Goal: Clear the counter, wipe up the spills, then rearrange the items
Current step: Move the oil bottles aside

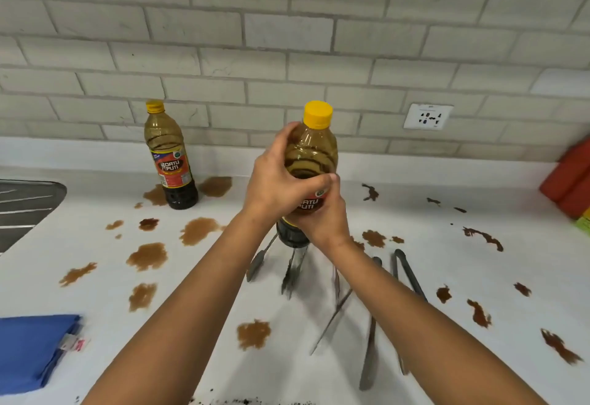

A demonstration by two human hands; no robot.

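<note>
Above stained counter (319,372) – bottle (314,155) lifted upright, capped, clear of utensils (370,325). Left hand (274,181) wraps upper body, right hand (322,213) clasps label – two-handed hold likely steadies sloshing dark liquid. Second bottle (169,162) stands by wall; blue cloth (32,347) waits near left edge.

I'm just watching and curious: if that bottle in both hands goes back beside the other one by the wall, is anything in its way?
Nothing solid that I can see. Between the held bottle and the standing bottle the counter shows only brown spills. The utensils lie nearer the person, beneath and right of the hands.
</note>
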